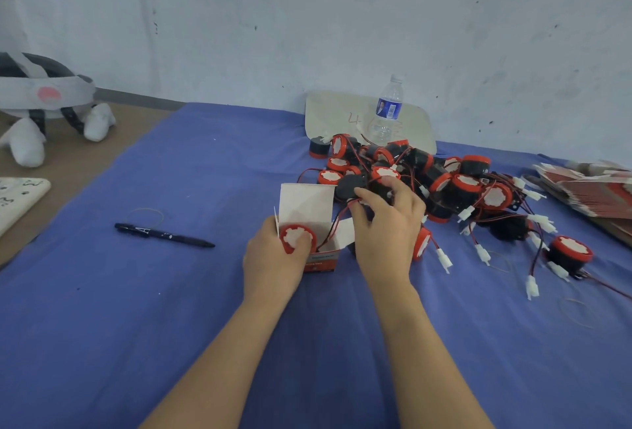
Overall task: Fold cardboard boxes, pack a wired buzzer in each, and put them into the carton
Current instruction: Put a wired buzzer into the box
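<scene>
A makeshift packing workbench: blue cloth over a table against a scuffed wall, buzzers heaped loose.

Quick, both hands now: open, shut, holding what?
Left hand: grips the small white cardboard box, thumb on the red round buzzer inside.
Right hand: fingers curled by its red wire; grip cannot be told.

I count one open cardboard box with one wired buzzer in it, at least fourteen more in the pile, three rubber bands, one pen, one water bottle, one stack of flat boxes.
</scene>
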A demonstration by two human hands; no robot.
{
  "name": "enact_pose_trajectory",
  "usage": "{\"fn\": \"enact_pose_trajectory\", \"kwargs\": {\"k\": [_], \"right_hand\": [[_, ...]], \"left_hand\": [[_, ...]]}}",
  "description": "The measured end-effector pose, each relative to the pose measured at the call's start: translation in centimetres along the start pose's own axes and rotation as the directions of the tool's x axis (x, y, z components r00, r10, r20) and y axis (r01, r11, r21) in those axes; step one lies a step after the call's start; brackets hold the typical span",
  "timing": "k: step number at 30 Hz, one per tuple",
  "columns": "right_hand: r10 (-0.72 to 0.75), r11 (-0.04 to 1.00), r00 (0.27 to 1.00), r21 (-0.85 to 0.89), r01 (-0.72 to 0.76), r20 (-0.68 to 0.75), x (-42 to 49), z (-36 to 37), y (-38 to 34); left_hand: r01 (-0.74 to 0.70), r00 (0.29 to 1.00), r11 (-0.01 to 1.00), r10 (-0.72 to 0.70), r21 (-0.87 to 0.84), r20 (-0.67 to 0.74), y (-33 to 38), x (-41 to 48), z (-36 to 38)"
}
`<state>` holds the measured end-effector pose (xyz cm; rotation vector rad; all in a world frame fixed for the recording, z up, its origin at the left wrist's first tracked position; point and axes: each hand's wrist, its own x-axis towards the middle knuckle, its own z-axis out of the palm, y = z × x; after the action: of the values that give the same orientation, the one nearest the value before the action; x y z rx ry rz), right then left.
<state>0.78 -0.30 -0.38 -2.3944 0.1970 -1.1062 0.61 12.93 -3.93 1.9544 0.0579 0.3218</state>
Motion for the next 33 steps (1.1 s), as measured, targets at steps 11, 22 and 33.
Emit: {"fn": "enact_pose_trajectory", "kwargs": {"k": [11, 22, 33], "right_hand": [[-0.051, 0.987, 0.97, 0.159, 0.013, 0.238, -1.2, 0.6, -1.1], [0.041, 0.987, 0.961, 0.138, -0.082, 0.274, -1.0, 0.5, -0.3], [-0.074, 0.988, 0.878, 0.154, 0.001, 0.472, -0.3, -0.6, 0.1]], "left_hand": [[-0.045, 0.999, 0.999, 0.045, 0.002, -0.029, -0.2, -0.2, 0.4], [-0.052, 0.998, 0.998, 0.054, 0.031, -0.045, -0.3, -0.2, 0.5], [-0.043, 0.998, 0.999, 0.044, 0.024, -0.033, -0.5, 0.0, 0.6]]}}
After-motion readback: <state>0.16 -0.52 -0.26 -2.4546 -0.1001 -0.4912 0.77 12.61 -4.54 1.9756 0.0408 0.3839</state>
